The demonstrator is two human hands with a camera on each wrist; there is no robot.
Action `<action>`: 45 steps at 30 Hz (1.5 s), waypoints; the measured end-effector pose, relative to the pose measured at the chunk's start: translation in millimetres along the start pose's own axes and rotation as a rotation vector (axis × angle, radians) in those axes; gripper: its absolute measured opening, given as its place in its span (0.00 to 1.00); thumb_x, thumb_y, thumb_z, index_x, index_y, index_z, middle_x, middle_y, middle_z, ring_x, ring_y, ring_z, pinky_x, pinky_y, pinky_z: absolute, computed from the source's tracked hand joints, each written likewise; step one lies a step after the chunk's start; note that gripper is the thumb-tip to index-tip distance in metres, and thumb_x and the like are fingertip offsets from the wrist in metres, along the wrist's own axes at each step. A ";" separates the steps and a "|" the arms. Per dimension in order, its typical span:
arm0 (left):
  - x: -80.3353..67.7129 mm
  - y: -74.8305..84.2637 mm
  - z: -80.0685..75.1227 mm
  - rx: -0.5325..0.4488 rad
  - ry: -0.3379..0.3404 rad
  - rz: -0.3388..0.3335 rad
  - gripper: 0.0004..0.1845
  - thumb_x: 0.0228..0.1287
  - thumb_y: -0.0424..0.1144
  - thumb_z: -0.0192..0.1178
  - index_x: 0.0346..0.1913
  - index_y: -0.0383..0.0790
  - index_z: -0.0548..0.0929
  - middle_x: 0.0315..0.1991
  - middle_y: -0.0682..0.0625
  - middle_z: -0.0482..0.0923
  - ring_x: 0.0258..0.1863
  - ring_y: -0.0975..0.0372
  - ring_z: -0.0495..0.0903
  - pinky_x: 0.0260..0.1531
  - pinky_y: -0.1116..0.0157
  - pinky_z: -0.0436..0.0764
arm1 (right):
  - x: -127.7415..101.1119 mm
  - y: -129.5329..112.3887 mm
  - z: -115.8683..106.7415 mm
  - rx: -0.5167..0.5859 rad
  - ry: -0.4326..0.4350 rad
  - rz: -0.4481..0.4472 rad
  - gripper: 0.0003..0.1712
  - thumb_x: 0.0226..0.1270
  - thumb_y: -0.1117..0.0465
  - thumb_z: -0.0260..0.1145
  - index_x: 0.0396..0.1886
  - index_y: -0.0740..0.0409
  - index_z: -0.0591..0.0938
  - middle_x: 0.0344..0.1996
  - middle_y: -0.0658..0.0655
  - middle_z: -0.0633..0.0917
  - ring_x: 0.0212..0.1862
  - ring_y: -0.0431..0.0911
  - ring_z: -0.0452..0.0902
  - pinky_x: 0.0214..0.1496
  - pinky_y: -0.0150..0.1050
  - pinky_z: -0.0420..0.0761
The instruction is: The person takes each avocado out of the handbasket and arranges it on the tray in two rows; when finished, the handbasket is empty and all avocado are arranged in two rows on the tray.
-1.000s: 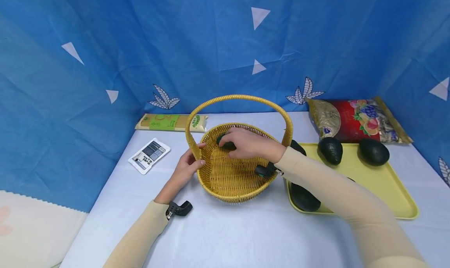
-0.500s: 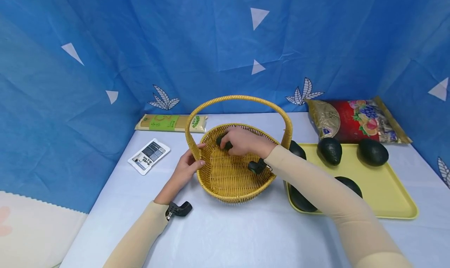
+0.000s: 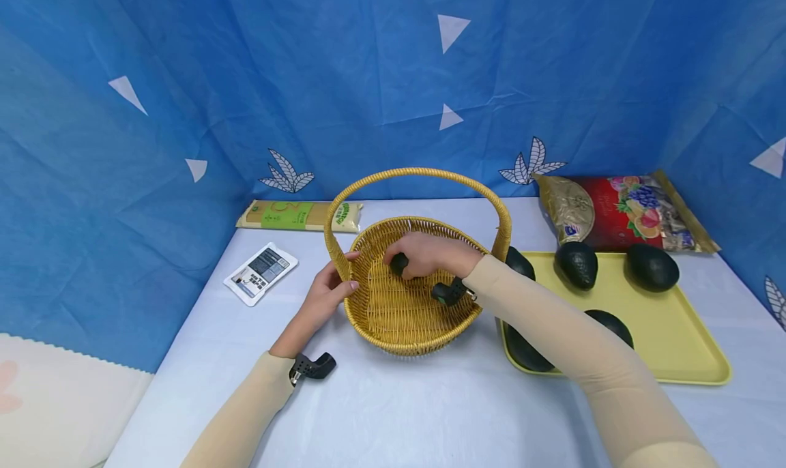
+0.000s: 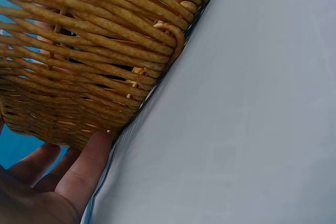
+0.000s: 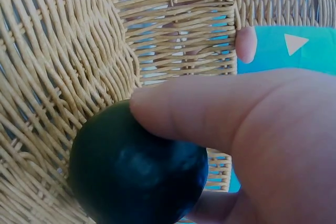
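A wicker basket [image 3: 405, 318] with a tall arched handle stands mid-table. Its left side is held by my left hand [image 3: 322, 294], the thumb and fingers gripping the rim by the foot of the handle. In the left wrist view the thumb lies against the woven wall. Inside the basket, my right hand [image 3: 424, 253] grips a dark green avocado [image 5: 136, 166], thumb across its top in the right wrist view. In the head view, most of that avocado is hidden by the fingers.
Right of the basket, a yellow tray [image 3: 675, 338] carries several avocados, partly covered by the right forearm. Behind it lies a red and gold fruit-print bag [image 3: 626, 212]. A noodle pack [image 3: 297, 215] and a white packet [image 3: 260, 273] lie on the left.
Inside the basket, my right hand has shifted slightly, and the avocado in its grip has come a little toward the basket's middle. The left hand stays on the rim.
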State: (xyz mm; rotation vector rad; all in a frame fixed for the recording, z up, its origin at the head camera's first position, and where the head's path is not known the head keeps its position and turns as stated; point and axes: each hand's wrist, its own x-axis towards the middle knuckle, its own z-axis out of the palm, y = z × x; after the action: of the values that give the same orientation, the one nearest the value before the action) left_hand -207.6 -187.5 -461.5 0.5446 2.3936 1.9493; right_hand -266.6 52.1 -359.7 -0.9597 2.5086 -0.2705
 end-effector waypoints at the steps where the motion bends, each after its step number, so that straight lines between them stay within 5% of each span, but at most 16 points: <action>1: -0.2 0.0 0.0 -0.001 -0.001 0.000 0.32 0.66 0.28 0.56 0.74 0.36 0.67 0.74 0.33 0.67 0.68 0.42 0.71 0.59 0.75 0.74 | 0.1 0.6 0.0 0.001 -0.001 -0.001 0.27 0.68 0.64 0.66 0.67 0.49 0.79 0.68 0.58 0.78 0.71 0.54 0.70 0.72 0.50 0.72; 23: 0.3 2.0 -0.3 0.019 0.003 -0.020 0.32 0.66 0.29 0.56 0.74 0.39 0.68 0.72 0.34 0.69 0.65 0.45 0.74 0.57 0.74 0.76 | -18.4 -0.5 -2.3 0.042 0.018 -0.022 0.28 0.69 0.59 0.69 0.69 0.49 0.77 0.66 0.58 0.79 0.65 0.54 0.75 0.65 0.50 0.77; 30: 0.9 1.3 -0.2 0.018 0.010 -0.017 0.32 0.66 0.29 0.57 0.74 0.38 0.68 0.72 0.34 0.69 0.63 0.46 0.75 0.57 0.74 0.76 | -38.3 -5.4 -7.1 0.110 0.080 -0.061 0.30 0.70 0.56 0.68 0.70 0.49 0.76 0.62 0.60 0.80 0.59 0.54 0.76 0.56 0.49 0.80; 45: -0.3 3.4 0.0 0.012 0.010 -0.030 0.32 0.66 0.29 0.56 0.74 0.39 0.68 0.72 0.34 0.69 0.63 0.45 0.74 0.56 0.74 0.76 | -100.4 -0.4 -11.8 0.326 0.209 -0.137 0.29 0.68 0.59 0.68 0.68 0.47 0.77 0.67 0.57 0.78 0.62 0.55 0.77 0.58 0.51 0.82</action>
State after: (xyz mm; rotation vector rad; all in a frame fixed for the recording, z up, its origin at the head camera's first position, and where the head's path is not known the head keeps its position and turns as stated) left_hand -206.4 -187.1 -458.3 0.4969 2.4060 1.9319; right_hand -205.3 119.6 -316.0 -1.0101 2.4744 -0.8329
